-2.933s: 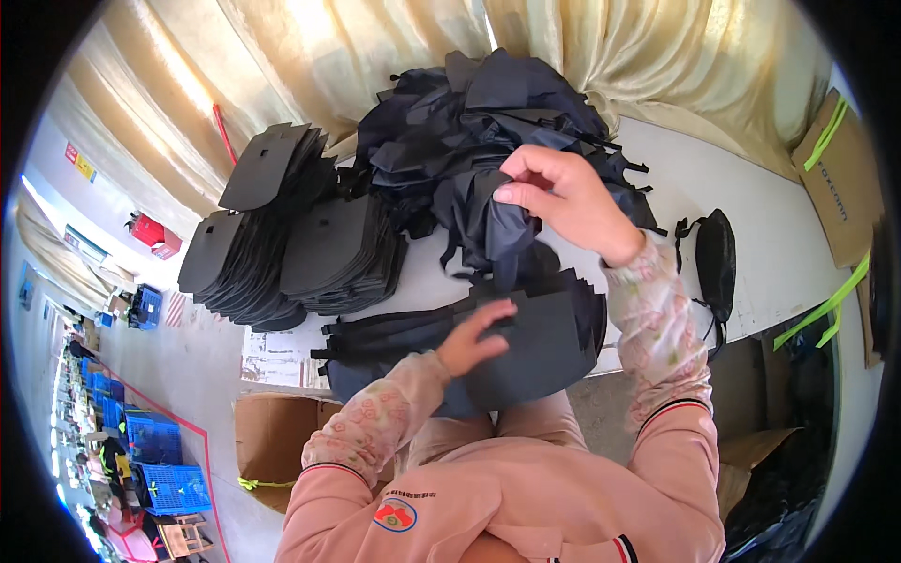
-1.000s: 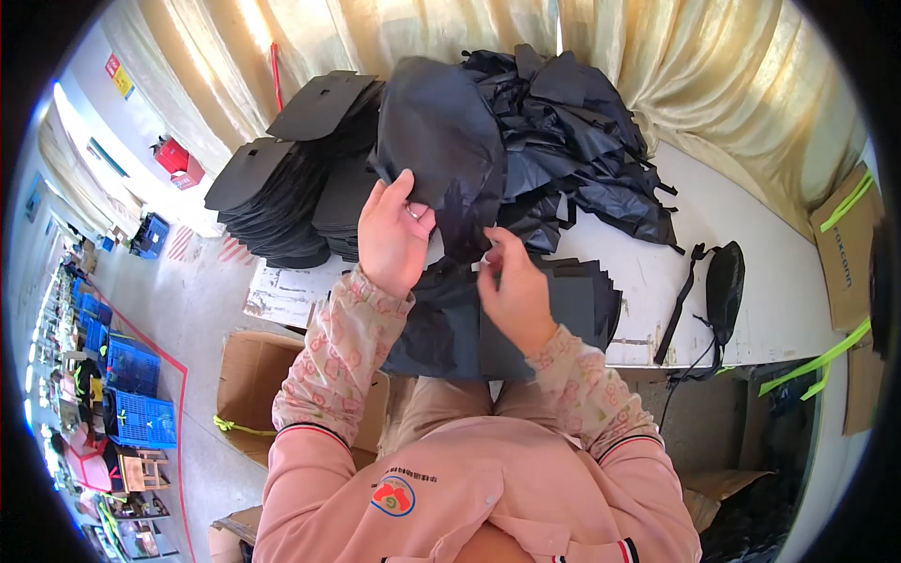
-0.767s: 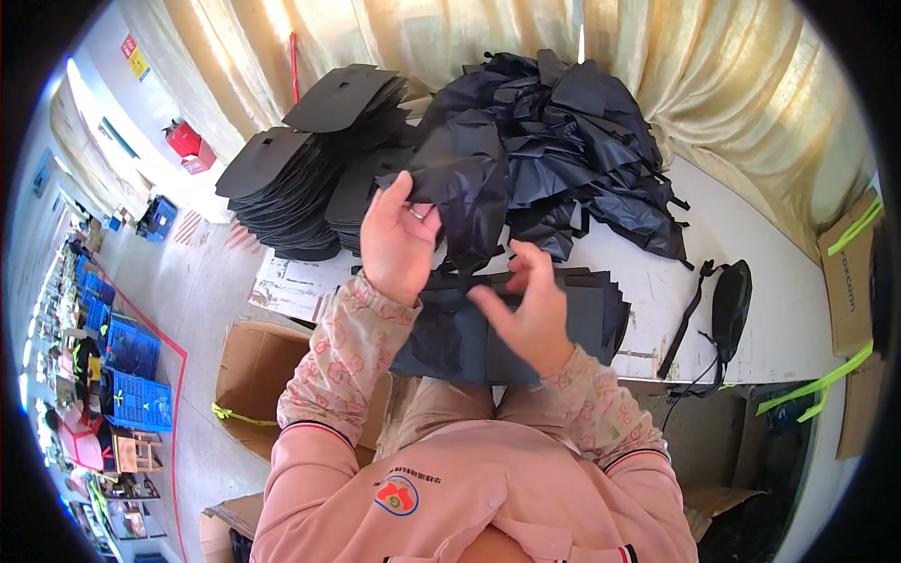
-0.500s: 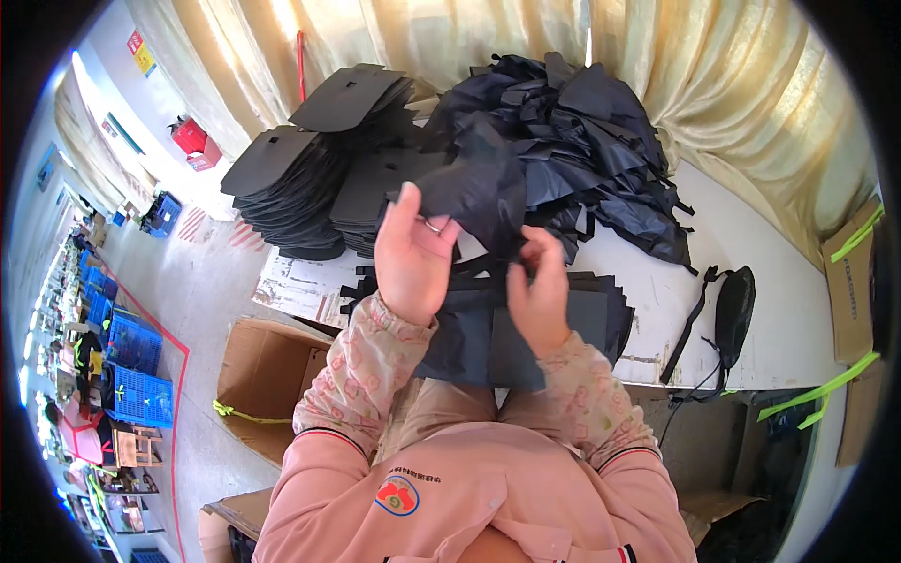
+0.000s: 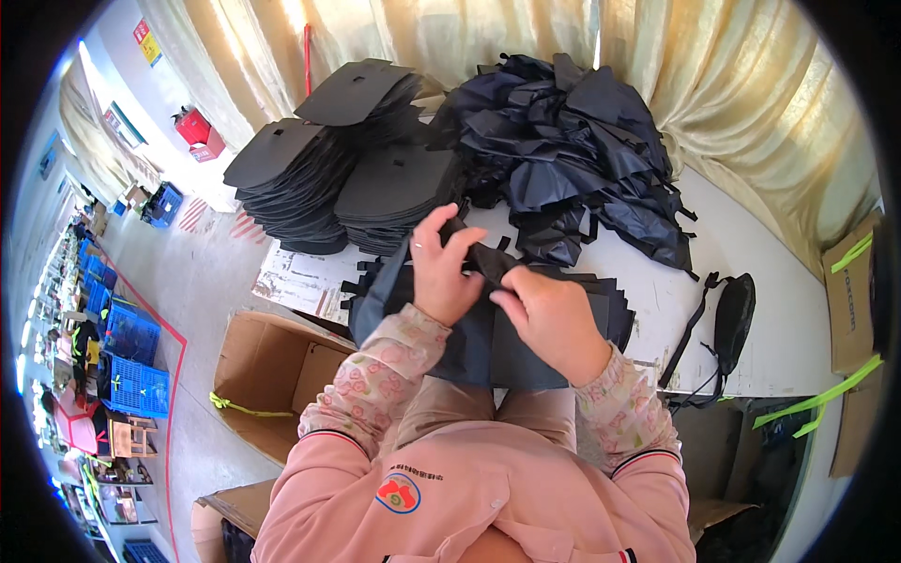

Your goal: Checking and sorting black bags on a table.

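Blue plastic crates (image 5: 141, 387) with latticed sides stand on the grey floor (image 5: 202, 300) at far left. Next we see an open cardboard box (image 5: 258, 352), its brown walls stiff and flat, a yellow-green strap (image 5: 239, 407) running along its side. Three stacks of black panels (image 5: 282, 192), matte and round-ended, each top sheet with a small slot, rise from a white table (image 5: 788, 225) whose paint is worn at the left edge.

At centre, the left hand (image 5: 446, 272) pinches one end of a thin black cloth (image 5: 490, 263), fingers raised and bent around it. The cloth, soft and bunched into a narrow dark band, stretches between the hands, above the near side of the table. We find the right hand (image 5: 556, 314) closed on its other end, thumb against curled fingers. Beneath them lie layered black pieces (image 5: 527, 349), smooth and straight-edged, spread in front of the wearer's lap. We cannot tell whether the dark fabric left of the left hand belongs to the same cloth.

Behind, we note a heap of crumpled black fabric (image 5: 582, 159), glossy in its folds. Farther right rest an oval black pouch (image 5: 737, 314) with a cord and upright brown cardboard (image 5: 849, 310).
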Action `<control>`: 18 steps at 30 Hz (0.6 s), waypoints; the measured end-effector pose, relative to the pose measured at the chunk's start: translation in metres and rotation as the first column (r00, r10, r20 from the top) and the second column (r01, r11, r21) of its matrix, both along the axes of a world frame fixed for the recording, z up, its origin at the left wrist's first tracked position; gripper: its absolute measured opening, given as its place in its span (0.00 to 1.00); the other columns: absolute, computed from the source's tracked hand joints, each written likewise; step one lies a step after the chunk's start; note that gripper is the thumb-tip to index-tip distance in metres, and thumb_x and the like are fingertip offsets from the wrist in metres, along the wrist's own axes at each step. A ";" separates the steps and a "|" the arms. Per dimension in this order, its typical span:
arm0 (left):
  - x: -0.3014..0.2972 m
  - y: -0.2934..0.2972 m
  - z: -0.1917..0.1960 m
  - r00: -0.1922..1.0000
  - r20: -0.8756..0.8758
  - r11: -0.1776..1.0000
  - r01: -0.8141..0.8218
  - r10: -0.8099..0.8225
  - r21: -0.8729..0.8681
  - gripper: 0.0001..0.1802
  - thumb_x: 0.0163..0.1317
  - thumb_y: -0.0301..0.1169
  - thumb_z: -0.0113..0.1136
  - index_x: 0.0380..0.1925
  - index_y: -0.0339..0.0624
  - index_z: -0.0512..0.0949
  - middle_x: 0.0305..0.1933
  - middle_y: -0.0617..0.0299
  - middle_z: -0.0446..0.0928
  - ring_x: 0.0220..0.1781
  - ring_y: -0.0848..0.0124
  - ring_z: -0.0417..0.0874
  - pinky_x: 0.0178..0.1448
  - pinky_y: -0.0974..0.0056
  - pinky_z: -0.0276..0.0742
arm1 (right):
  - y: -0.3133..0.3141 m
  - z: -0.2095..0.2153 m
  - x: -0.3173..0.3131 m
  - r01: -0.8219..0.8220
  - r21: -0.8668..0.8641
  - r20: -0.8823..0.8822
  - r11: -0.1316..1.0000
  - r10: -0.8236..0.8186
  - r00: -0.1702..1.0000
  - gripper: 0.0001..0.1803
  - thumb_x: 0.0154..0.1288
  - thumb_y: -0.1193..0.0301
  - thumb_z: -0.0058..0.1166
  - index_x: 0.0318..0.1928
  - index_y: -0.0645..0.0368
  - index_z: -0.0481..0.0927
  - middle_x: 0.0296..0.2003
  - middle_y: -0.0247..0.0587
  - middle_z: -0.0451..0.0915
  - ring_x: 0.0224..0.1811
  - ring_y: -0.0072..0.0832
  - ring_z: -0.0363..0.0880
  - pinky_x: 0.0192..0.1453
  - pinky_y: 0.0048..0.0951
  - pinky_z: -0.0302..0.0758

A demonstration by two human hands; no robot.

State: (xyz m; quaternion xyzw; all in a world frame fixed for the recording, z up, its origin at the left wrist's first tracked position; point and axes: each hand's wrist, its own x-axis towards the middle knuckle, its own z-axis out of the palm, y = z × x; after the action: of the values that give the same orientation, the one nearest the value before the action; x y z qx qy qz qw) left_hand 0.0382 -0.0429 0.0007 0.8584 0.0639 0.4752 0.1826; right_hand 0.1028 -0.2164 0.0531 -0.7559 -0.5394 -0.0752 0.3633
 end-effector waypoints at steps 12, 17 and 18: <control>-0.113 0.141 -0.018 0.919 -0.381 0.986 0.046 -0.104 -0.158 0.21 0.35 0.10 0.55 0.33 0.41 0.78 0.46 0.54 0.81 0.42 0.57 0.82 0.46 0.58 0.75 | -0.069 0.005 0.004 -0.769 -0.174 -0.646 0.615 0.518 0.560 0.11 0.64 0.66 0.58 0.35 0.61 0.74 0.26 0.44 0.76 0.26 0.40 0.75 0.31 0.37 0.70; -0.181 0.169 0.016 0.713 -0.695 0.996 0.052 -0.090 -0.075 0.15 0.42 0.13 0.59 0.31 0.41 0.79 0.38 0.55 0.82 0.43 0.56 0.81 0.50 0.56 0.74 | -0.091 0.005 0.038 -0.899 -0.162 -0.848 0.407 0.408 0.337 0.11 0.65 0.67 0.61 0.38 0.61 0.76 0.25 0.40 0.77 0.25 0.25 0.72 0.31 0.29 0.70; -0.187 0.173 0.017 0.625 -0.778 0.997 0.021 -0.066 -0.069 0.13 0.44 0.14 0.61 0.30 0.40 0.79 0.37 0.55 0.82 0.43 0.55 0.81 0.49 0.57 0.75 | -0.094 -0.001 0.048 -0.879 -0.159 -0.846 0.449 0.397 0.355 0.12 0.63 0.68 0.63 0.40 0.62 0.76 0.24 0.38 0.78 0.25 0.21 0.72 0.31 0.27 0.70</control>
State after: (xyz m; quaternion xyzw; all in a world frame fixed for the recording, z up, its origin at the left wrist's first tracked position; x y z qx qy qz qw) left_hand -0.1486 0.1304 0.0180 0.9755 0.1284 0.0506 0.1711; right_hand 0.1507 -0.3107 0.0522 -0.4918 -0.6121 0.5546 0.2755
